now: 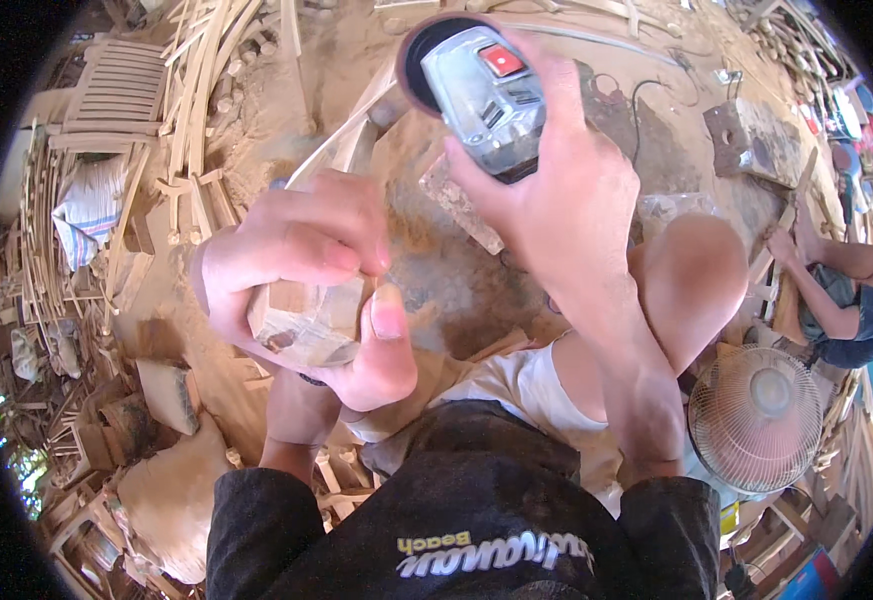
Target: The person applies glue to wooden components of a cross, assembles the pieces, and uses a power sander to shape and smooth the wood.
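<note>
My left hand (306, 265) is wrapped round a pale wooden piece (311, 318), its fingers over the top and the thumb along the side. The piece shows a blocky, flat-cut end toward me; how far it runs beyond my fingers is hidden. Higher and to the right, my right hand (566, 190) grips a handheld disc sander (486, 100) with a grey, dusty body and a red switch. Its round dark disc (418, 65) points away to the upper left, apart from the wooden piece.
A wire-caged fan (756, 418) stands at my right, near my bare knee (691, 265). Beyond it a co-worker (841, 300) sits with hands on wood. Slatted wood (116, 82), long sticks (201, 90) and a striped sack (91, 212) lie leftward. A stone-like block (751, 145) sits far right.
</note>
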The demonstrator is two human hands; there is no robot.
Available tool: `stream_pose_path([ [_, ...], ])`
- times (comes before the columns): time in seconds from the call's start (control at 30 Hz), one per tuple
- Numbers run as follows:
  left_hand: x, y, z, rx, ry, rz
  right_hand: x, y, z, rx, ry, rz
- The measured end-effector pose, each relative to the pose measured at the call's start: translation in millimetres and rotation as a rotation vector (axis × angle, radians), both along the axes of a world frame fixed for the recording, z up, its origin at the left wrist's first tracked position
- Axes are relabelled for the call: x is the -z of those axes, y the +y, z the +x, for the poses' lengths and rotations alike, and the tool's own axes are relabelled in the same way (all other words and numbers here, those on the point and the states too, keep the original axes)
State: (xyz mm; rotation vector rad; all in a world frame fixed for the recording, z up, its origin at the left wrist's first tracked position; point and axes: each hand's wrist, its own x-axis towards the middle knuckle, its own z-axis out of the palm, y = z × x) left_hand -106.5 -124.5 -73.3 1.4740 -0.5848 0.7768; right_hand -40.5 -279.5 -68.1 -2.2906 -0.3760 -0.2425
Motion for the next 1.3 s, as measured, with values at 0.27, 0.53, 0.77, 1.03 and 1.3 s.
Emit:
stream_pose_path([
  [0.27, 4.5, 13.2, -1.5, 0.012, -0.001, -0.009, 18.2, -5.3, 1.1, -0.083, -0.013, 0.064],
  [0.53, -4.9, -0.2, -0.5, 0.002, -0.060, -0.144, 14.8, -9.4, 4.6, 0.012, -0.066, -0.054],
  [0.77, -12.3, -3.0, -4.5, -0.073, -0.006, 0.026, 13.0, -3.5, -1.5, -0.074, 0.014, 0.129],
  [1.03, 1.6, 3.7, -6.3, 0.025, 0.004, 0.002, 10.6, -0.8, -1.8, -0.038, 0.040, -0.017],
  [1.3, 28.9, -10.5, -17.3, -0.024, 0.092, 0.000, 5.3, -39.4, 6.4, 0.127, -0.063, 0.077],
])
